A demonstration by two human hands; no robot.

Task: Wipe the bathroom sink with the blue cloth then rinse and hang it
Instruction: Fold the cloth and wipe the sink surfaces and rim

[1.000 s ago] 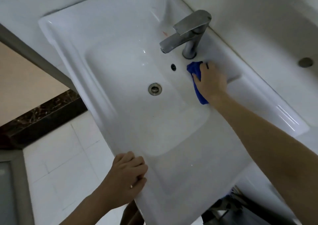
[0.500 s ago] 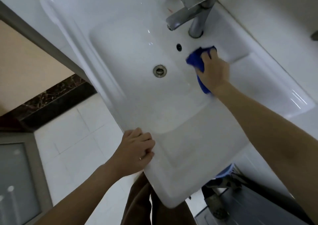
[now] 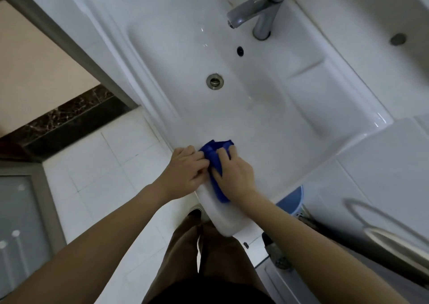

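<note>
The white bathroom sink [image 3: 336,99] fills the upper middle of the head view, with a metal tap [image 3: 260,8] at its back and a round drain [image 3: 215,82] in the basin. The blue cloth [image 3: 217,164] lies bunched on the sink's front rim. My right hand [image 3: 234,173] presses down on the cloth with fingers curled over it. My left hand [image 3: 185,172] sits right beside it on the rim, its fingertips pinching the cloth's left edge. Part of the cloth is hidden under my right palm.
White tiled floor [image 3: 104,164] lies to the left, edged by a dark marble strip [image 3: 69,118] and a grey door frame. A blue bin [image 3: 290,201] stands under the sink's right side. A metal rail [image 3: 390,229] sits at the lower right. My legs stand below the rim.
My right hand has carried the cloth from beside the tap base down to the front rim. My left hand has closed in on the cloth. The camera has tilted downward.
</note>
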